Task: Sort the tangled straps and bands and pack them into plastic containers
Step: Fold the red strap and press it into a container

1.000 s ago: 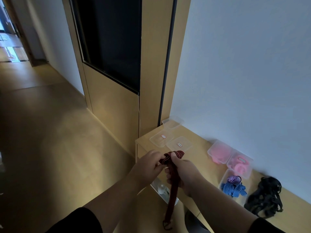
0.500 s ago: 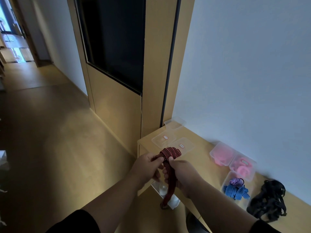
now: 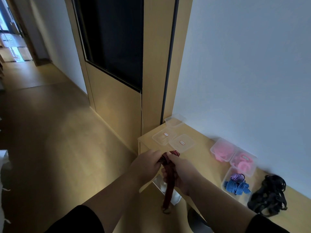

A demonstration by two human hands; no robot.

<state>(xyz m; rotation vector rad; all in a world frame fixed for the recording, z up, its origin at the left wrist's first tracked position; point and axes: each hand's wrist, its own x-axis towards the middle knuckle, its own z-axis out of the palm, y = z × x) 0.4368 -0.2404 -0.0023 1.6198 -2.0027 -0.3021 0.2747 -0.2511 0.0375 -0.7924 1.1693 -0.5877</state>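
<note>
A dark red striped strap (image 3: 169, 180) hangs between my hands in front of the wooden table (image 3: 202, 158). My left hand (image 3: 146, 164) pinches its folded top end. My right hand (image 3: 180, 172) grips the strap just below the fold, and the loose end dangles down to a metal ring. On the table, one clear container (image 3: 226, 180) holds blue striped and purple bands, and two containers (image 3: 222, 151) hold pink bands. A black tangle of straps (image 3: 267, 195) lies at the right.
Two clear lids with labels (image 3: 182, 142) and an empty clear container (image 3: 175, 121) sit at the table's left end by a wooden panel. A white wall backs the table. Open floor stretches to the left, and a white bin (image 3: 175, 196) stands under the table.
The strap's hanging end dropped lower after being drawn up half a second ago. The folded loop at the top sits tighter between my hands. The view shifted slightly.
</note>
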